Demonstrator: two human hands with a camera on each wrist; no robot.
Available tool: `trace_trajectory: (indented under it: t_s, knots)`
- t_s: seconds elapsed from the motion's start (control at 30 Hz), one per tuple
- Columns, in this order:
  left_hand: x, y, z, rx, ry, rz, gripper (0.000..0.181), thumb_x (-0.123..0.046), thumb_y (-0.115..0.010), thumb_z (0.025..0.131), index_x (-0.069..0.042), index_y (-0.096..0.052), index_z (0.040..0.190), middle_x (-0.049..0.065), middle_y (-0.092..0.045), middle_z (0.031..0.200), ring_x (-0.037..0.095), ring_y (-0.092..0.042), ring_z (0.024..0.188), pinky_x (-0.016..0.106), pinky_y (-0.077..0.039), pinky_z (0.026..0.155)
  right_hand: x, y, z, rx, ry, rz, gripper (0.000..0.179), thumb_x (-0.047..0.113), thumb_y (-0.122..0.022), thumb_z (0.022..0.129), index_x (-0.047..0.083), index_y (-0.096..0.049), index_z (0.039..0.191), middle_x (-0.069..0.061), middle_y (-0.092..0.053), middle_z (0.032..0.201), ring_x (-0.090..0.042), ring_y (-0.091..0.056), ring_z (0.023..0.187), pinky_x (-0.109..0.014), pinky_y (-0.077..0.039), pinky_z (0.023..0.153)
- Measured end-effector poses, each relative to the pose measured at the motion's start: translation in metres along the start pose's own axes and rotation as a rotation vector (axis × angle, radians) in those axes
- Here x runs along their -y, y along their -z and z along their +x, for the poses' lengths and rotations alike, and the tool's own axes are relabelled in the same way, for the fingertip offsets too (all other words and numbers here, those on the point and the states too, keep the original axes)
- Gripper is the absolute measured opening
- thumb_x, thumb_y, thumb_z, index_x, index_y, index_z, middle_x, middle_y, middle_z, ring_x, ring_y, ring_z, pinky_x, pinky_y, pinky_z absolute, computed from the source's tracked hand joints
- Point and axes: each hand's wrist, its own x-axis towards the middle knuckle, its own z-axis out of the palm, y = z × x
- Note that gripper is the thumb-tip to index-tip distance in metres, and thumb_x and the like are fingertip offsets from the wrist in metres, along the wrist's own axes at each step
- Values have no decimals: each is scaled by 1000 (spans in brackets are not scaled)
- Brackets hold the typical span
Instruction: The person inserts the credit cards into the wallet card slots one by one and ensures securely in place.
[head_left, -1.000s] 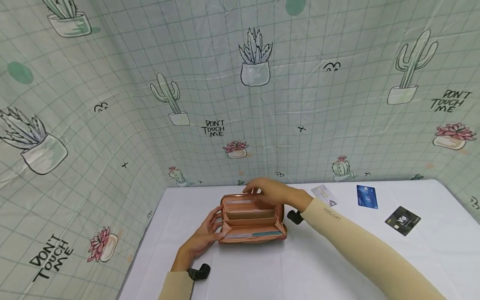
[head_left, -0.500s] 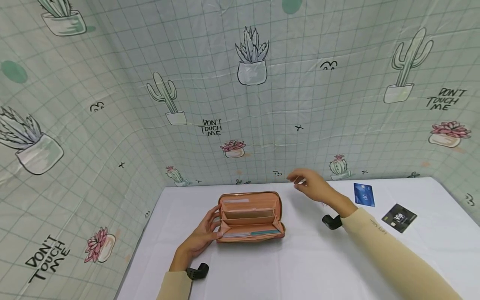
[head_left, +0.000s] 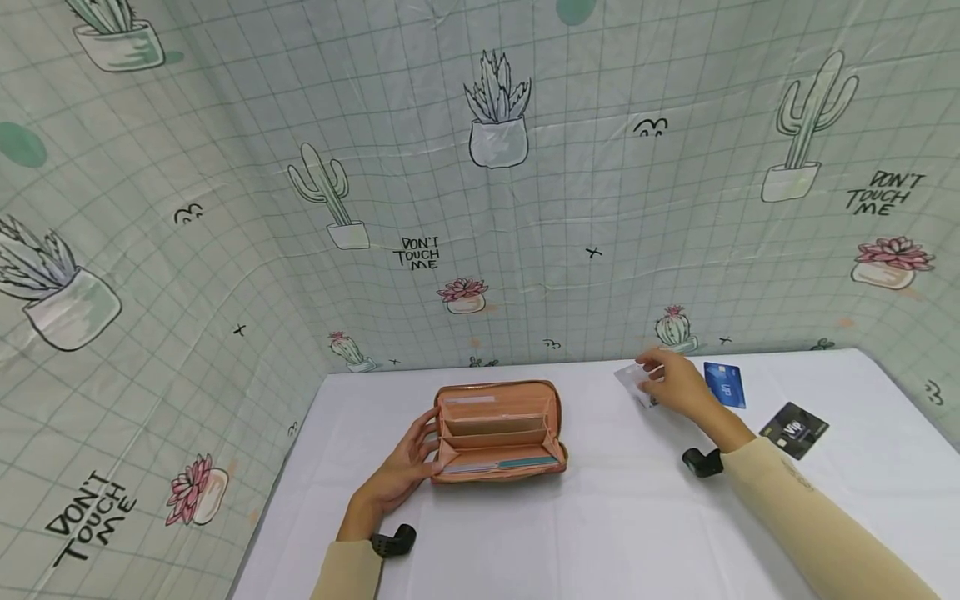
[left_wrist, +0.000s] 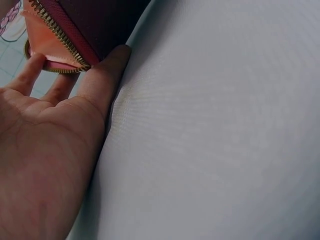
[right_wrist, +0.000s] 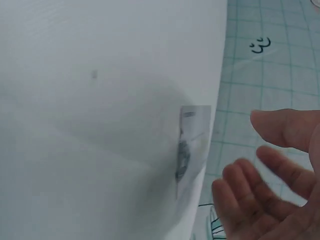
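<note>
An unzipped salmon-pink wallet (head_left: 527,402) stands spread on the white table, with cards tucked in its front slot. My left hand (head_left: 399,477) holds it by the left end. In the left wrist view the thumb touches the corner of the wallet (left_wrist: 62,35) by its brass zipper, with other fingers along its far side. My right hand (head_left: 678,387) hovers over a pale card (head_left: 628,377), partly hiding it. In the right wrist view the fingers are spread apart above the table, off the pale card (right_wrist: 192,150).
A blue card (head_left: 724,385) lies right of the right hand, and a black VIP card (head_left: 795,430) farther right. Behind the table (head_left: 600,517) hangs a cloth (head_left: 555,208) printed with cacti.
My right hand has left the wallet and moved right, over to the pale card. The left hand stays on the wallet.
</note>
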Motion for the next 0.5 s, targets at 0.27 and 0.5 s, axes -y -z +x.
trace_trajectory:
  t_s: [0.27,0.5]
  knots:
    - [0,0,0,-7,13,-11,99,-7,-77,97,-11,-10,170,13,-27,161,12,-49,132,27,-50,98,-13,-5,-5,80,-151,-114,68,13,-82,89,-18,-48,139,-41,-54,124,-51,-56,108,-63,-49,92]
    - [-1,-1,0,-27,45,-8,100,-8,-77,96,-12,-10,171,16,-23,165,14,-46,134,28,-49,103,-6,-10,-8,66,-190,-162,73,17,-85,87,-20,-48,139,-42,-50,124,-51,-53,107,-63,-48,92]
